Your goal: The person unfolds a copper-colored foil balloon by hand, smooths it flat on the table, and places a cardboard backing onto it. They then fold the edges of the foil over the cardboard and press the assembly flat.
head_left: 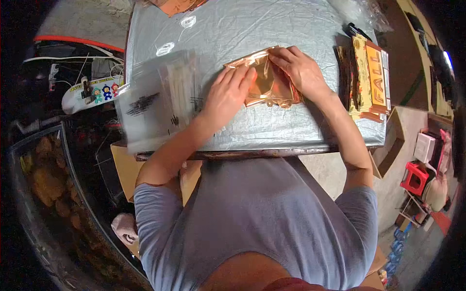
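My left hand (228,94) lies flat, fingers stretched out, pressing on the left part of a shiny copper-coloured foil packet (268,80) in the middle of the grey-covered tabletop (252,24). My right hand (298,68) rests on the packet's upper right edge, fingers curled over it and pinching the foil. Clear plastic bags (155,99) lie just left of my left hand; orange decorated cards (369,77) are stacked at the right.

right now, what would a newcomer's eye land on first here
Both hands press on a shiny copper-coloured foil packet at the middle of the grey-covered table: the left hand flat on its left side, the right hand on its upper right edge. Clear plastic bags lie to the left, a stack of orange cards on the right.
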The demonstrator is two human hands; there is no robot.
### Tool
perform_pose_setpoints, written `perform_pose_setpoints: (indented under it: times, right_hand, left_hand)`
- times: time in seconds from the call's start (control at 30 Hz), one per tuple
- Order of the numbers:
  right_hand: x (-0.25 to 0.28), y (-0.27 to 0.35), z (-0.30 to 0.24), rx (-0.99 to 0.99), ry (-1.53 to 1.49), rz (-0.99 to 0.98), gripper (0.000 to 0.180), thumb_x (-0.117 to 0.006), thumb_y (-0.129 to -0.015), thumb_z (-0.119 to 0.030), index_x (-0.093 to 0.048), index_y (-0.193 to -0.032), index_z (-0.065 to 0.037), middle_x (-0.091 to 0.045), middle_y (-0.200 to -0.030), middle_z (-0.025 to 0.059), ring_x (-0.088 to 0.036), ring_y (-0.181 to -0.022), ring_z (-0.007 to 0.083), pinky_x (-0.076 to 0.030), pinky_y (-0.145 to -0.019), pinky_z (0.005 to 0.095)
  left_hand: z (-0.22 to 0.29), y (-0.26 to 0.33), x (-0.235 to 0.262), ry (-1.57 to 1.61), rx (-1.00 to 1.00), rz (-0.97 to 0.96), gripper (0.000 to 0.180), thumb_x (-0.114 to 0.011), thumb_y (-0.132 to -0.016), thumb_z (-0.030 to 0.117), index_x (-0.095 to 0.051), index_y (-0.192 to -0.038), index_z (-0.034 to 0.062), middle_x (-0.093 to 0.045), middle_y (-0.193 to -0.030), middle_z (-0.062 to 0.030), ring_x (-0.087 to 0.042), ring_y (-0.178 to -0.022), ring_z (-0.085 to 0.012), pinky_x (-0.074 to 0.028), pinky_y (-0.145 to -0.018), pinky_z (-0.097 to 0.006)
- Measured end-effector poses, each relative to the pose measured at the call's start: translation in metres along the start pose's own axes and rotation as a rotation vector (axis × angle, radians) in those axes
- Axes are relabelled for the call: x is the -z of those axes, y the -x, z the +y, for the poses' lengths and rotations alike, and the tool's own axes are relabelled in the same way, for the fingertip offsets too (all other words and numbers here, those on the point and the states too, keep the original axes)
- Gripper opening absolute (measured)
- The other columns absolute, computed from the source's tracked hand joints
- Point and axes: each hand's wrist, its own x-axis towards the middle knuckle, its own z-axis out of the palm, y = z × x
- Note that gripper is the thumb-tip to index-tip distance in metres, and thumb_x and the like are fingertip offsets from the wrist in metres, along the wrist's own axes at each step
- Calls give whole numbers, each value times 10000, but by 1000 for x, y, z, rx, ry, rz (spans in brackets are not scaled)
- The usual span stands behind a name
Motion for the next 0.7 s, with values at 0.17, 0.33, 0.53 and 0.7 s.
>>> perform_pose_setpoints:
  times: [0.17,0.33,0.53,0.7]
  right_hand:
    - [5,-2,8,20,-87,-3,424,-574,-906,-126,-699,-1302,-40,-650,-1336,56,-594,-1162,258,-528,-997,350]
    - [6,-7,13,26,-147,-5,400,-604,-901,-147,-715,-1272,-48,-661,-1313,68,-595,-1157,284,-520,-1012,370]
    - [10,-13,37,-21,-449,-74,331,-550,-1043,-283,-709,-1257,-87,-684,-1181,94,-610,-1088,331,-505,-1010,397]
    - [0,-2,53,-762,-1385,-13,662,-369,-1115,-513,-618,-1336,59,-708,-1220,152,-671,-1063,237,-500,-969,333]
  left_hand:
    - [-18,-14,8,110,-26,134,433,-664,-855,81,-669,-1287,48,-655,-1321,-86,-645,-1130,-277,-514,-1012,-404]
    - [-46,-24,0,210,-96,169,381,-688,-816,70,-737,-1193,91,-714,-1215,-33,-661,-1104,-242,-516,-988,-391]
    - [-68,-52,14,461,130,-19,237,-717,-854,100,-783,-1081,122,-760,-932,-71,-711,-848,-288,-547,-782,-391]
    - [-95,-80,29,1038,447,-341,222,-681,-1024,236,-724,-1006,19,-620,-753,35,-485,-659,-46,-405,-586,-275]
